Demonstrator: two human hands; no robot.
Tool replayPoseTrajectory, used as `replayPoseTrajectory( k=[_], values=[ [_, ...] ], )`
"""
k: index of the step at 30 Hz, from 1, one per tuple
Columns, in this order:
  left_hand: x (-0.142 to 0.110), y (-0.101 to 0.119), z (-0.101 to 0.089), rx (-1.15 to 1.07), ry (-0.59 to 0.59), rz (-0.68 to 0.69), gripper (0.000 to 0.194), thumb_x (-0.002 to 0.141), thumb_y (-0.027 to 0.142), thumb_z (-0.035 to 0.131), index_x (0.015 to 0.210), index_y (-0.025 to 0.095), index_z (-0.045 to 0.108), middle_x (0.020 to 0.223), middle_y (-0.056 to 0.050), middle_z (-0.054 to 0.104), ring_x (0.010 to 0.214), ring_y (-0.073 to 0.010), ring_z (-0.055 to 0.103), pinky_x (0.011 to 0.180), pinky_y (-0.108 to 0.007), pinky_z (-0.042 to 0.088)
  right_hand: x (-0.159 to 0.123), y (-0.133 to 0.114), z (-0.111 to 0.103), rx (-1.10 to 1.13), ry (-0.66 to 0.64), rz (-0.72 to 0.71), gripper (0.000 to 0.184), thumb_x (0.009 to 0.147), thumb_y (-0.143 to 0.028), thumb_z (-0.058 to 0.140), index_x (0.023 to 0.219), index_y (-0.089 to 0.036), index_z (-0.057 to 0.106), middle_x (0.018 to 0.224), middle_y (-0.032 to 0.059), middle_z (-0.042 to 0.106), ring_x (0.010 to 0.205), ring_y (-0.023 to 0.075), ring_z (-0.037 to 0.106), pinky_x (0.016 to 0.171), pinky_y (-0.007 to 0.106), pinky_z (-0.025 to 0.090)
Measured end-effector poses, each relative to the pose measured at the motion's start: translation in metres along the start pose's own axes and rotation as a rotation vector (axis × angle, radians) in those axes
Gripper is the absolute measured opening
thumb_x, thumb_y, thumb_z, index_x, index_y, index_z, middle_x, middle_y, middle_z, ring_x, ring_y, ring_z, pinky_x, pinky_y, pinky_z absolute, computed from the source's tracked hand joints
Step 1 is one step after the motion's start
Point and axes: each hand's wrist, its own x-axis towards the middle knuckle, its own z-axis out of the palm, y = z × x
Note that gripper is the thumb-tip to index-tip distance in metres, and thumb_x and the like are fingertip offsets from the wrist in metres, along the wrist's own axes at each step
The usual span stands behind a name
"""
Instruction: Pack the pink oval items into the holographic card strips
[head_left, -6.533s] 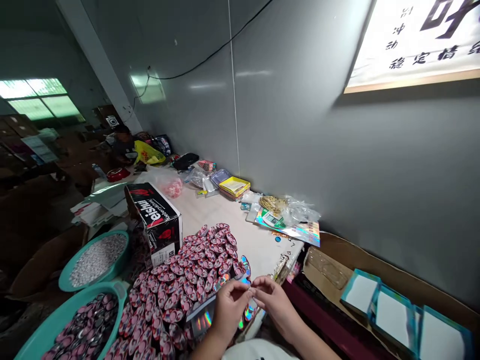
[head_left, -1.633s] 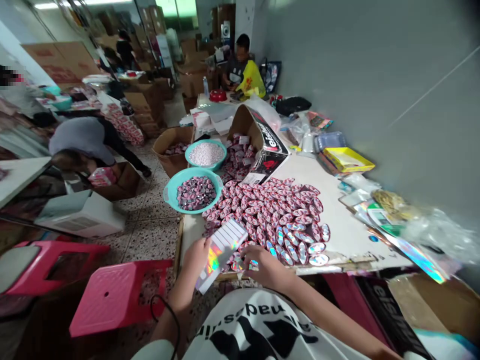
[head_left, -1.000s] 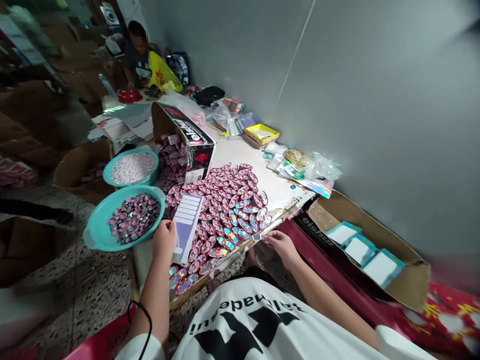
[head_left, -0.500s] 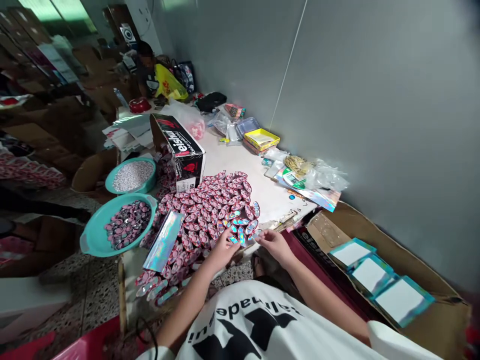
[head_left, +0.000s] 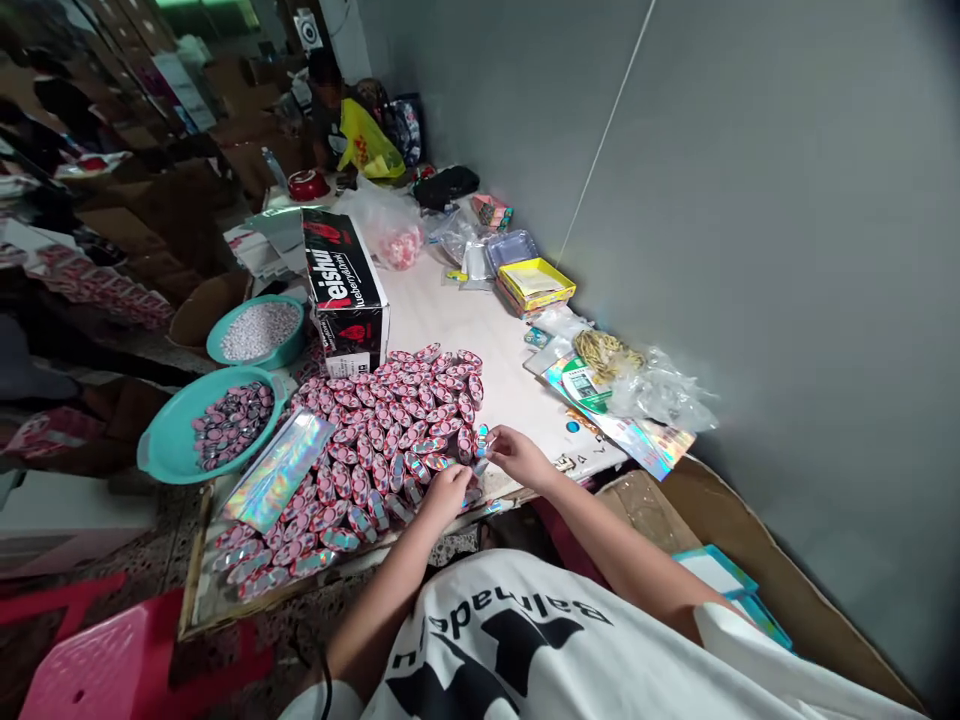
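Note:
My right hand [head_left: 516, 458] is pinched at the near right edge of the spread of pieces, its fingertips on a shiny blue-topped oval piece [head_left: 482, 438]. Close beside it, my left hand [head_left: 448, 492] has thumb and fingers pressed together by a small greyish shiny bit [head_left: 480, 466], too small to name. Many pink-and-red pointed oval pieces [head_left: 375, 420] with round centres, like fidget spinners, cover the table in front; several near ones have shiny silver-blue faces. A holographic sheet [head_left: 281, 468] lies on them to the left.
Left are a teal basin [head_left: 161, 440] of dark pink parts and another teal basin [head_left: 289, 345] of white bits. A black carton [head_left: 345, 270] stands behind the pieces. Plastic bags [head_left: 664, 395] lie right, near the grey wall [head_left: 720, 200]. An open cardboard box [head_left: 795, 560] sits lower right.
The view has swung to the right and the table shows farther left. Both hands are still close together at the near edge, with the right now touching the shiny oval piece.

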Motion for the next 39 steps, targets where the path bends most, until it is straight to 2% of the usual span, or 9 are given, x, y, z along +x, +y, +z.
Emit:
replayPoseTrajectory(
  k=[5, 12, 20, 24, 28, 31, 35, 37, 39],
  values=[
    [0.016, 0.006, 0.006, 0.125, 0.105, -0.022, 0.033, 0.091, 0.039, 0.043, 0.087, 0.016, 0.066, 0.08, -0.002, 0.069, 0.075, -0.0142, 0.061, 0.067, -0.022, 0.042, 0.032, -0.002, -0.01, -0.216, -0.075, -0.031, 0.022, 0.077, -0.018, 0.058, 0.098, -0.021, 0.053, 0.068, -0.0042, 0.062, 0.062, 0.0127, 0.058, 0.063, 0.024, 0.044],
    [0.037, 0.006, 0.01, 0.295, 0.186, -0.166, 0.025, 0.086, 0.031, 0.053, 0.084, 0.017, 0.074, 0.089, -0.007, 0.075, 0.078, -0.0168, 0.064, 0.066, -0.024, 0.039, 0.074, 0.009, -0.001, -0.699, -0.218, -0.049, 0.026, 0.077, -0.01, 0.055, 0.1, -0.02, 0.059, 0.08, -0.0004, 0.069, 0.07, 0.013, 0.061, 0.062, 0.021, 0.037],
    [0.039, 0.012, 0.009, 0.51, 0.22, -0.288, 0.026, 0.085, 0.028, 0.051, 0.09, 0.021, 0.076, 0.096, -0.009, 0.075, 0.085, -0.0191, 0.065, 0.07, -0.027, 0.039, 0.083, 0.009, 0.006, -0.9, -0.264, -0.101, 0.023, 0.081, -0.016, 0.053, 0.101, -0.02, 0.063, 0.087, 0.0032, 0.072, 0.082, 0.0177, 0.063, 0.071, 0.025, 0.035],
    [0.04, 0.013, 0.004, 0.52, 0.202, -0.306, 0.025, 0.084, 0.026, 0.051, 0.082, 0.019, 0.075, 0.09, -0.01, 0.075, 0.08, -0.0191, 0.064, 0.066, -0.027, 0.036, 0.083, 0.011, 0.01, -0.98, -0.272, -0.145, 0.023, 0.085, -0.02, 0.052, 0.104, -0.02, 0.065, 0.094, 0.0057, 0.073, 0.093, 0.0204, 0.063, 0.079, 0.027, 0.037],
    [0.043, 0.016, 0.004, 0.463, 0.172, -0.298, 0.024, 0.082, 0.025, 0.053, 0.072, 0.016, 0.073, 0.077, -0.008, 0.073, 0.068, -0.016, 0.059, 0.06, -0.027, 0.032, 0.083, 0.018, 0.009, -0.903, -0.246, -0.204, 0.023, 0.084, -0.018, 0.053, 0.103, -0.02, 0.066, 0.091, 0.0077, 0.073, 0.094, 0.0233, 0.064, 0.082, 0.03, 0.039],
    [0.044, 0.017, 0.005, 0.399, 0.159, -0.257, 0.023, 0.083, 0.024, 0.054, 0.072, 0.015, 0.072, 0.075, -0.007, 0.072, 0.067, -0.0146, 0.057, 0.061, -0.026, 0.033, 0.081, 0.025, 0.005, -0.67, -0.201, -0.143, 0.026, 0.079, -0.013, 0.052, 0.101, -0.02, 0.065, 0.088, 0.0062, 0.073, 0.085, 0.0205, 0.065, 0.077, 0.028, 0.043],
    [0.044, 0.015, 0.003, 0.278, 0.15, -0.235, 0.02, 0.084, 0.022, 0.054, 0.078, 0.014, 0.071, 0.078, -0.005, 0.073, 0.071, -0.014, 0.06, 0.063, -0.023, 0.037, 0.08, 0.034, 0.003, -0.326, -0.127, -0.052, 0.025, 0.077, -0.014, 0.051, 0.098, -0.021, 0.062, 0.079, 0.0011, 0.07, 0.072, 0.0165, 0.064, 0.07, 0.027, 0.048],
    [0.045, 0.01, 0.002, 0.227, 0.146, -0.238, 0.017, 0.084, 0.021, 0.054, 0.081, 0.014, 0.07, 0.084, -0.005, 0.074, 0.074, -0.0137, 0.063, 0.065, -0.021, 0.04, 0.079, 0.037, 0.005, -0.265, -0.103, -0.056, 0.022, 0.077, -0.018, 0.052, 0.097, -0.021, 0.061, 0.077, 0.0009, 0.069, 0.07, 0.0164, 0.064, 0.069, 0.028, 0.049],
    [0.045, 0.005, 0.003, 0.182, 0.173, -0.264, 0.017, 0.083, 0.022, 0.058, 0.095, 0.014, 0.067, 0.087, -0.006, 0.073, 0.074, -0.0137, 0.064, 0.066, -0.021, 0.042, 0.077, 0.039, 0.007, -0.24, -0.095, -0.067, 0.022, 0.078, -0.019, 0.051, 0.098, -0.02, 0.061, 0.079, 0.0015, 0.069, 0.071, 0.0167, 0.063, 0.069, 0.028, 0.049]
  ],
)
